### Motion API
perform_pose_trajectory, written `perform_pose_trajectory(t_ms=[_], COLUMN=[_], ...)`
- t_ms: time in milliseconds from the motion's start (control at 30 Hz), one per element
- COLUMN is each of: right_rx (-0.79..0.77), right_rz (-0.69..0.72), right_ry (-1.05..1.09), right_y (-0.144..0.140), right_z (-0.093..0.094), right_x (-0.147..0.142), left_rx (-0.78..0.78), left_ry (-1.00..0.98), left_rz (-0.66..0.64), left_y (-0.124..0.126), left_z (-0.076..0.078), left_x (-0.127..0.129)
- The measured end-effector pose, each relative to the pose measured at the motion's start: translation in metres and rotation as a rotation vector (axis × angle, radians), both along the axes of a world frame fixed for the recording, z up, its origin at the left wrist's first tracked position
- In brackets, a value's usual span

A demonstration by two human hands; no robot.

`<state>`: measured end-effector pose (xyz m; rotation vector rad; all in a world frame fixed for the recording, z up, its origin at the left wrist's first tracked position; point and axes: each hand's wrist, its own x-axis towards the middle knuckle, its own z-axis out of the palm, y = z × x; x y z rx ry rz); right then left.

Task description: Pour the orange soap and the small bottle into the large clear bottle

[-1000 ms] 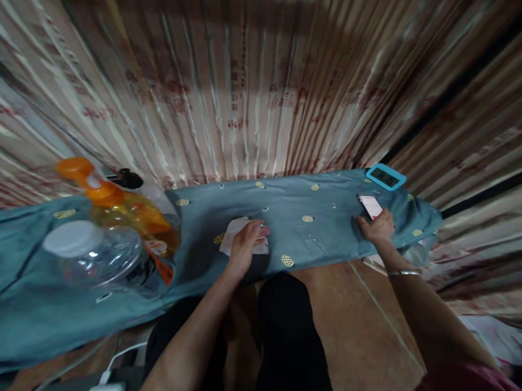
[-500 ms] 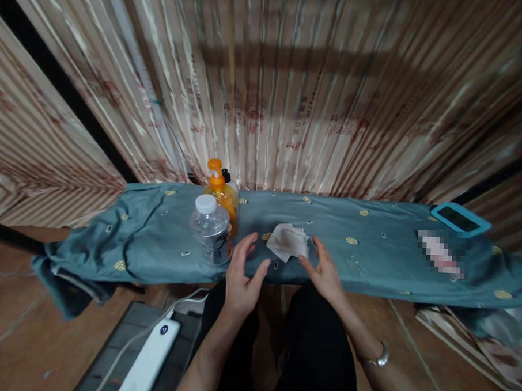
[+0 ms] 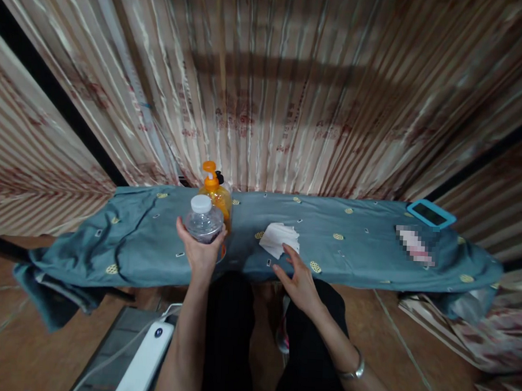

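Near the desk's (image 3: 146, 242) front edge, left of middle, I see the left hand (image 3: 200, 251) wrapped round the bottle (image 3: 204, 223), upright beside the orange dispenser (image 3: 216, 189). Right hand (image 3: 299, 281) rests by the tissue (image 3: 280, 239), fingers loosely spread, pinning nothing.

1. The left hand (image 3: 200, 253), which lay flat on the white tissue (image 3: 280, 240) a second ago and hovered open beside the clear water bottle (image 3: 204, 222) half a second ago, is now wrapped around that bottle.
2. The right hand (image 3: 299, 279), a second ago at the far right end of the tabletop (image 3: 362, 246), now rests open at the near edge, fingertips just beside the tissue.
3. The tissue lies uncovered.
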<state>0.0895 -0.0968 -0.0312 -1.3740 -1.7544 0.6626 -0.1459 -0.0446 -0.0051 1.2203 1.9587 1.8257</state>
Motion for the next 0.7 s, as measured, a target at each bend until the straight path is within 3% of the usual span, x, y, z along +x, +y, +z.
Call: perform_pose_trajectory(t_ms=[100, 333, 567, 700], right_rx=[-0.037, -0.017, -0.041, -0.009], right_rz=[-0.006, -0.004, -0.073, -0.08], right_ry=[-0.022, -0.082, -0.03, 0.004], right_y=[0.007, 0.044, 0.05, 0.052], right_z=[-0.011, -0.007, -0.032, -0.024], right_x=[0.006, 0.01, 0.024, 0.025], left_rx=[-0.063, -0.062, -0.022, -0.047], left_ry=[-0.031, 0.007, -0.04, -0.061], left_rz=[0.035, 0.017, -0.1, -0.199], left_y=[0.003, -0.003, -0.012, 0.001], left_z=[-0.003, -0.001, 0.0, -0.003], left_x=[-0.004, -0.001, 0.031, 0.054])
